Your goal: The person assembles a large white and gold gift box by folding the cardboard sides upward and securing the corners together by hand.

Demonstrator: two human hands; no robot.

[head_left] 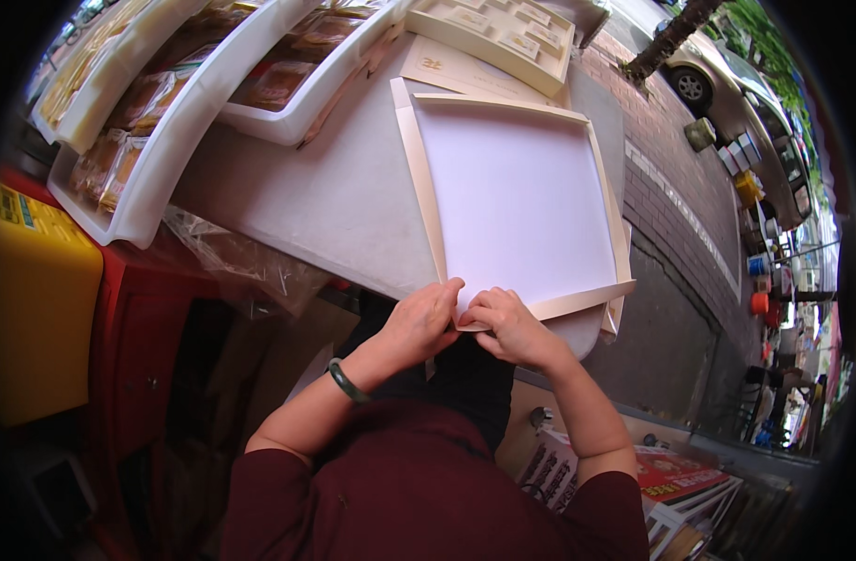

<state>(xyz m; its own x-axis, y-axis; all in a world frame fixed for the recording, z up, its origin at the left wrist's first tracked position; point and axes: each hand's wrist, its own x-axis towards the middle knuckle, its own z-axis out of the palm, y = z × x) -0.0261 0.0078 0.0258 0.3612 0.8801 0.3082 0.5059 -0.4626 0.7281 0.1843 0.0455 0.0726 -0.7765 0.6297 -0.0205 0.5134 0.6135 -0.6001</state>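
Pinching the near corner of the box lid [517, 201] with both hands, left hand [423, 323] and right hand [512, 327] both closed on the flap. Lid's lying on the table [335, 201], hanging over its near edge. I'm thinking one sloppy fold creases it crooked.

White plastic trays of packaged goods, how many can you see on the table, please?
3: one far left, one beside it, one nearest the flat cardboard box. More may lie beyond the frame.
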